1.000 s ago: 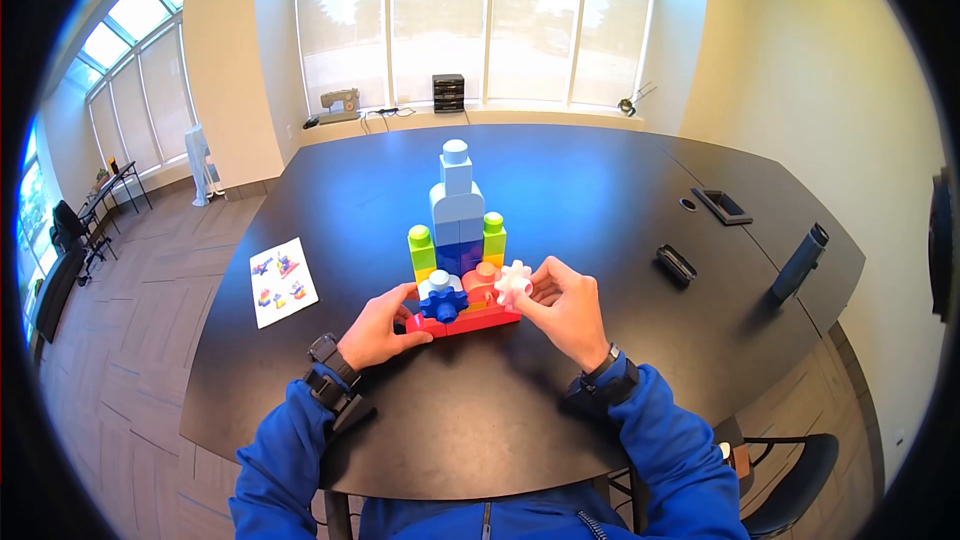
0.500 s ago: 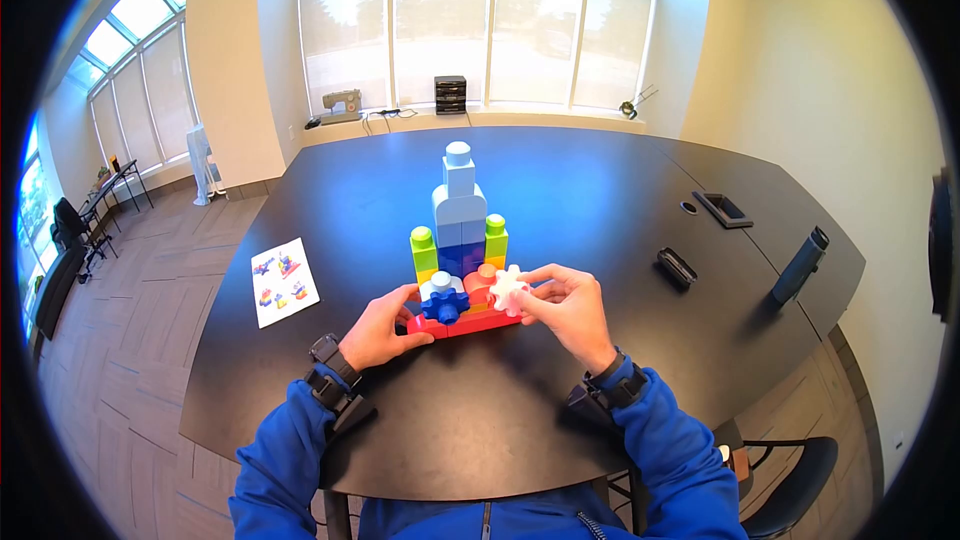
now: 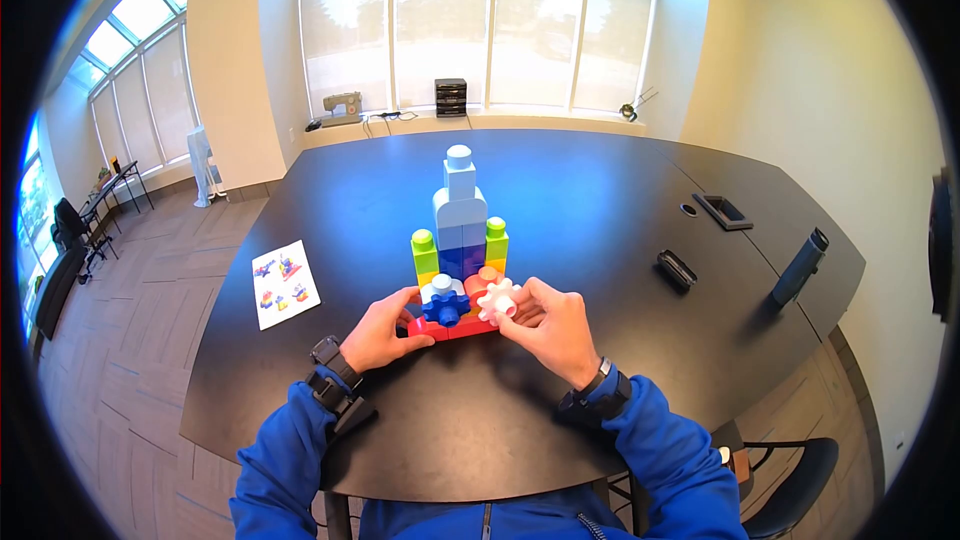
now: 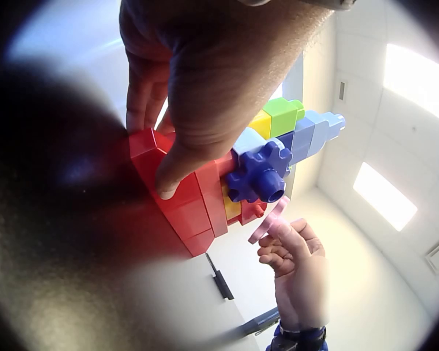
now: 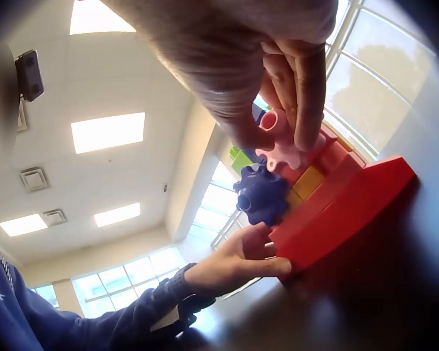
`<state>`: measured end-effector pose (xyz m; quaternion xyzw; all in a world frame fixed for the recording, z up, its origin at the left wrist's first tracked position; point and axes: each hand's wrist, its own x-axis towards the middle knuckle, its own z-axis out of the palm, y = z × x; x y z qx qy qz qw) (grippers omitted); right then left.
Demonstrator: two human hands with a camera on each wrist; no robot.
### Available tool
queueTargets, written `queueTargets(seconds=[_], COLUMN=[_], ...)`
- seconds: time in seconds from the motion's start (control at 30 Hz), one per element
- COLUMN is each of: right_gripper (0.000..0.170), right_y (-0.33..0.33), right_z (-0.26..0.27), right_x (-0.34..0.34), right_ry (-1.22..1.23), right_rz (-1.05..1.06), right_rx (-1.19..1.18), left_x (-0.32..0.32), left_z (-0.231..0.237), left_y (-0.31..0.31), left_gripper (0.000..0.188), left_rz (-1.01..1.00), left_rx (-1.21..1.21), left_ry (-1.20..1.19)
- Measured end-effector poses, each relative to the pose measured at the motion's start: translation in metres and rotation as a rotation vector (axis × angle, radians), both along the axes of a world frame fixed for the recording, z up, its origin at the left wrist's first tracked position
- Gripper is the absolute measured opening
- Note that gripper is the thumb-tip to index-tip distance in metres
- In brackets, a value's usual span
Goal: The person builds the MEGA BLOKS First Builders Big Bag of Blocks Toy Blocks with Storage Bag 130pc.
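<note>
A toy block building stands on the dark table, with a red base point(image 3: 470, 329), a pale-blue tower point(image 3: 460, 207) and green blocks point(image 3: 425, 248) on both sides. My left hand point(image 3: 378, 332) grips the base's left end, the thumb across its front face in the left wrist view. On the building's front sits a dark-blue gear point(image 4: 261, 175) with a hollow knob. My right hand point(image 3: 556, 330) pinches a pink gear point(image 3: 495, 302) between thumb and fingers, beside the blue gear. Behind the pink gear, a small peg point(image 4: 258, 210) sticks out of a red block.
A white sheet with pictures of block models point(image 3: 285, 283) lies to the left. Over on the right are a black glasses case point(image 3: 676, 268), a dark bottle point(image 3: 800, 265) and a table socket frame point(image 3: 722, 209). A black chair point(image 3: 800, 485) stands at the lower right.
My right hand has brought the pink gear left and slightly down, closer to the blue gear, turning it so its knob shows. The left hand keeps its hold on the base.
</note>
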<state>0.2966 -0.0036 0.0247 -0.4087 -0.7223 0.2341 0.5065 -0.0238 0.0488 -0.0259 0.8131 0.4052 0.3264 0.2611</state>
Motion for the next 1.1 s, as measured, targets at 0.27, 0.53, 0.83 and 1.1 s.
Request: queueTargets(seconds=[0.27,0.53,0.83,1.1], right_gripper=[0.025,0.031,0.031,0.031], right_y=[0.001,0.0,0.005,0.012], right_z=[-0.009,-0.012,-0.02,-0.021], right_x=[-0.006,-0.011,-0.013,-0.009], right_ry=[-0.051,-0.097,-0.145,-0.186], right_rz=[-0.004,-0.079,-0.113,-0.133], right_rx=[0.031,0.042,0.1,0.068], left_x=[-0.001,-0.001,-0.003,0.015], left_z=[-0.002,-0.001,0.001,0.006], left_y=[0.002,0.003,0.007,0.027], left_gripper=[0.082,0.085,0.091,0.108], left_rz=[0.007,0.001,-0.001,-0.276], left_rx=[-0.008,-0.011,-0.042,-0.287], left_ry=[0.018,0.011,0.02,-0.383])
